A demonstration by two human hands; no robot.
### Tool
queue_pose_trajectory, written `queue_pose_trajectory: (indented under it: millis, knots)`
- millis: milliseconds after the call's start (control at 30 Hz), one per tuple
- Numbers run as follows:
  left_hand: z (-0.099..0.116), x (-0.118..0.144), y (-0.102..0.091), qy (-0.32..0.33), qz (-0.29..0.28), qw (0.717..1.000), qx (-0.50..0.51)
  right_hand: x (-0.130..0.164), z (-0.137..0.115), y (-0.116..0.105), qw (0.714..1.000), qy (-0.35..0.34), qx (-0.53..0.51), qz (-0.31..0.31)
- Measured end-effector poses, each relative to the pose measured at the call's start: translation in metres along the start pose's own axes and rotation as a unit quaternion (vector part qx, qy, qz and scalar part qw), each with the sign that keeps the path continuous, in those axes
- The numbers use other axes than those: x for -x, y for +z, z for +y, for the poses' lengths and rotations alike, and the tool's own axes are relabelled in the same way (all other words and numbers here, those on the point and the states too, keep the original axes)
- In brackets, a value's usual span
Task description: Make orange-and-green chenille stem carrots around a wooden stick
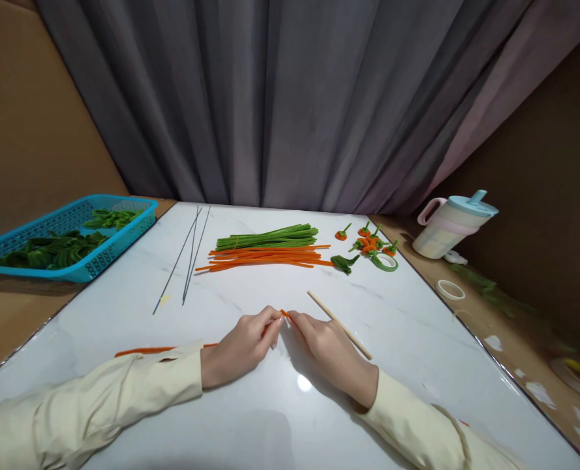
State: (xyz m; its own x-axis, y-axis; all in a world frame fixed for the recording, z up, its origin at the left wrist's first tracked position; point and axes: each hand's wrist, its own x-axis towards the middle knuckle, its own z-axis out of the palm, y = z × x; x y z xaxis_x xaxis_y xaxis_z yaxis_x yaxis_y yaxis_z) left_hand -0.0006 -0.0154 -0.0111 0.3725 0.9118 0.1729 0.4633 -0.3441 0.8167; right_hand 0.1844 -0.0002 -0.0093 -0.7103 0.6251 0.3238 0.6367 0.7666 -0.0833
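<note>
Right now the work looks to be at the start of shaping an orange pipe cleaner (145,351), which lies low in the frame, its long tail running left behind the cream sleeve while its near end sits at centre between both hands. The left hand (241,346) has its fingers curled nearly shut, pinching the stem just short of the tip, and the right hand (326,349) meets it from the other side, thumb and forefinger closed tight on the very end. A wooden stick (339,324) lies just beside the right hand, touching or almost touching its back; which one cannot be told. Judging from the small orange-and-green pieces (370,245) at upper right, the next move probably calls for a firm pinch and a tight first bend or curl of the tip. Behind the hands lie bundles of orange stems (265,256) and green stems (270,236).
</note>
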Motion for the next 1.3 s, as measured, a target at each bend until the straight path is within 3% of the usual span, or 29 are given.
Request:
queue_pose_trajectory:
  millis: [267, 567, 867, 1100, 1300]
  knots:
    - [-0.004, 0.002, 0.002, 0.042, 0.011, 0.999, 0.011, 0.000, -0.001, -0.002, 1.000, -0.025, -0.012, -0.010]
    - [-0.004, 0.003, 0.002, 0.033, 0.017, 0.999, -0.006, 0.001, -0.001, 0.001, 0.999, 0.005, -0.034, 0.013]
    - [-0.003, 0.003, 0.004, 0.026, 0.019, 0.998, -0.058, -0.002, -0.002, -0.003, 1.000, -0.026, -0.010, 0.000]
    - [-0.009, 0.005, 0.006, 0.108, 0.020, 0.983, -0.146, -0.001, -0.003, -0.002, 0.999, -0.016, -0.010, 0.026]
    - [-0.011, 0.005, 0.006, 0.145, 0.029, 0.969, -0.198, -0.002, -0.004, -0.004, 0.999, -0.037, 0.012, 0.007]
